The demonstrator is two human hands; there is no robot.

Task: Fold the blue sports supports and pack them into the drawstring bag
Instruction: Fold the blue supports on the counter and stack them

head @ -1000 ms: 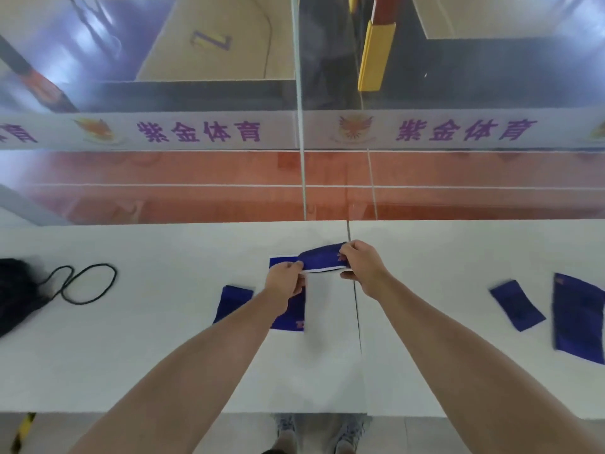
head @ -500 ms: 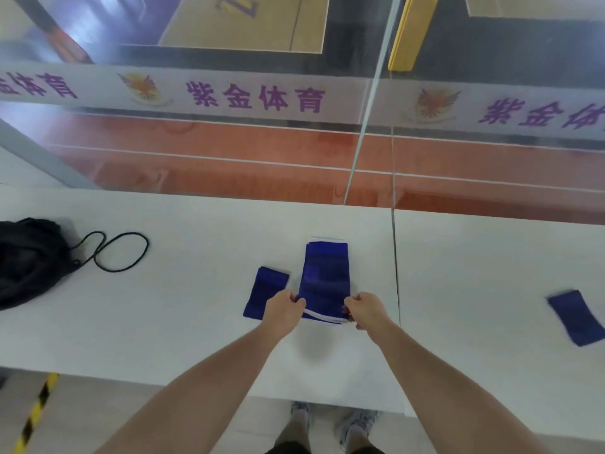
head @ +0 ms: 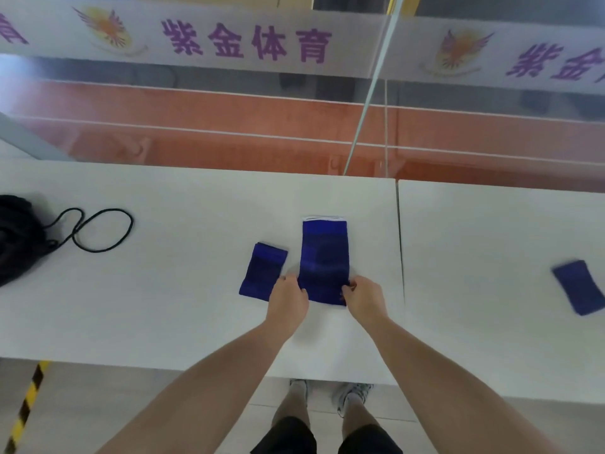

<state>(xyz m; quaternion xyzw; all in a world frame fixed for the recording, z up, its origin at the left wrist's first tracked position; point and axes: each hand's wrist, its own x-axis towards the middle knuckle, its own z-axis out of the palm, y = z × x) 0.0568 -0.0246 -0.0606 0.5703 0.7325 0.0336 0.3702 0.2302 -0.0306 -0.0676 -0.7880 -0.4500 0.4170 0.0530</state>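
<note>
You are standing at a smooth white table (head: 163, 290) with both bare forearms reaching forward. Your left hand (head: 288, 298) is pinching the near left corner of a long blue support (head: 322, 257), and your right hand (head: 365, 298) is pinching its near right corner, fingers curled onto the cloth. The support is lying flat and lengthwise away from you, a knitted rectangular sleeve showing darker ribbed bands across its middle and a thin white edge at its far end. Just beside it on the left, a smaller blue support (head: 262, 271) is lying as a short, slightly tilted rectangle, its near corner partly hidden under your left hand. Well apart on the right, another small blue piece (head: 579, 291) is appearing blurred. At the table's far left, the black drawstring bag (head: 16, 237) is sitting crumpled, its thin black cord (head: 101, 229) looping loosely across the surface.
</note>
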